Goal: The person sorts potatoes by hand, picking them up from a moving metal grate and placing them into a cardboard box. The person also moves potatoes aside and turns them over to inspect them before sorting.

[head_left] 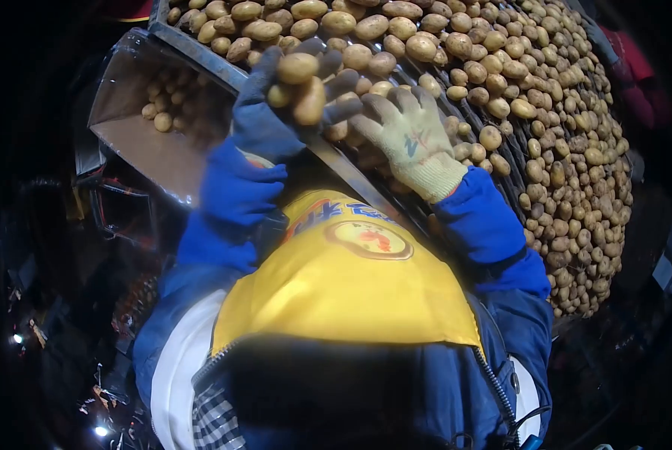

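Potatoes [568,172] cover a large slatted surface from the top middle to the right. My left hand [268,112], in a dark blue-grey glove, holds several potatoes [298,68] in its curved palm and fingers, above the metal edge at the left. Beside it on the right, my right hand [411,131], in a pale glove with dark fingertips, lies back-up over the potatoes with its fingers bent down onto them. Whatever its fingertips touch is partly hidden beneath the glove.
An open cardboard box [137,146] with potatoes inside stands at the left, against the metal frame [193,58]. A metal rail [351,171] runs diagonally in front of my yellow apron [343,292]. At the upper right, another person's red sleeve [632,56] shows.
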`<state>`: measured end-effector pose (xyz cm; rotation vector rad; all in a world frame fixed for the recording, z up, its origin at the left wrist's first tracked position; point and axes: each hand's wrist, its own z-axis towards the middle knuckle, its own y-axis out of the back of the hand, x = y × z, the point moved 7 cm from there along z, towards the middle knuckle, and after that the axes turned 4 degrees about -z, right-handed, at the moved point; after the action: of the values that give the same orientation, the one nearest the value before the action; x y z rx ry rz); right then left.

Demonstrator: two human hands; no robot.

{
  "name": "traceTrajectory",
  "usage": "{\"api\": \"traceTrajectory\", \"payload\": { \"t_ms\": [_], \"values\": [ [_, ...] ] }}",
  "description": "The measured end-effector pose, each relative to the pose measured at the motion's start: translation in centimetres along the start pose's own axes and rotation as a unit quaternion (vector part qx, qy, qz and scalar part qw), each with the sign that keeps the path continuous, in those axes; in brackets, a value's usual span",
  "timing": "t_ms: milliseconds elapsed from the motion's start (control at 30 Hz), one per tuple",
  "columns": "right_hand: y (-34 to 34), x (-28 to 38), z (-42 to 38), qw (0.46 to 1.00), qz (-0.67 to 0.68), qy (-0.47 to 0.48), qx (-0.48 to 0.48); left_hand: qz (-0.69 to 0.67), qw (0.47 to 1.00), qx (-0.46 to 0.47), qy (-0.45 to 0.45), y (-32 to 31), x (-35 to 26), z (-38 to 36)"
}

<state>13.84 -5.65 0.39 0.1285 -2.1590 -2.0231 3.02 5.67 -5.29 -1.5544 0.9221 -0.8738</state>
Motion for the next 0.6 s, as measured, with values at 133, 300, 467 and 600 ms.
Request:
{"api": "traceTrajectory", "payload": {
  "t_ms": [133,300,467,600],
  "values": [
    [-0.4,-0.3,0.2,0.998,-0.06,0.009,0.024,0.078,0.989,-0.123,-0.031,-0.6,2.0,0.0],
    [-1.0,-0.1,0.8,0.996,-0.083,0.022,0.035,0.062,0.994,-0.09,-0.021,-0.7,3.4,-0.4],
    [-1.9,-0.8,1.5,0.995,-0.087,0.012,0.049,0.079,0.996,-0.037,-0.033,-0.7,3.7,-1.1],
    [-1.0,-1.4,1.0,0.996,-0.082,0.017,0.004,0.073,0.995,-0.025,-0.064,-1.5,3.3,-2.9]
  ]
}}
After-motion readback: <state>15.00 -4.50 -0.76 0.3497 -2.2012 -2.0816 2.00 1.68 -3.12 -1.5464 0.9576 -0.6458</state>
